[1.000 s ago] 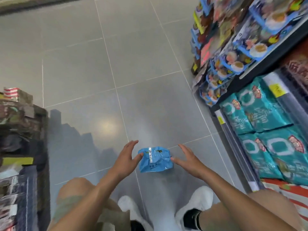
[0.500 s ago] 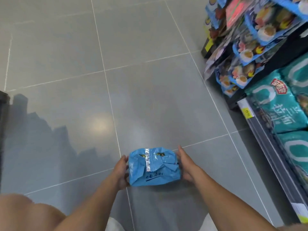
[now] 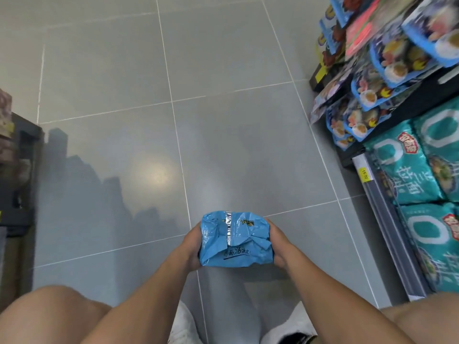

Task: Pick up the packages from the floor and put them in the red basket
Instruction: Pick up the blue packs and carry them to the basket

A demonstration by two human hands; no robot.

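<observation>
Blue package | left hand, right hand grip its side edges, fingers curled | open floor ahead | shelf right

Glossy grey tiled floor; stocked shelves right, dark rack left.

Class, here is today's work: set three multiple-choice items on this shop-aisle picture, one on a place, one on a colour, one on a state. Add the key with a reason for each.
1. Where is the blue package?
A. on a shelf
B. between the left hand and the right hand
C. in a basket

2. What colour are the large bags at the right edge?
A. teal
B. yellow
C. black

3. What are the hands doing?
A. hanging idle
B. only one touches the package
C. both grip it

Key: 1 B, a hand shows at each side of it; 2 A, their wrappers are teal; 3 C, each hand clasps one side.
</observation>
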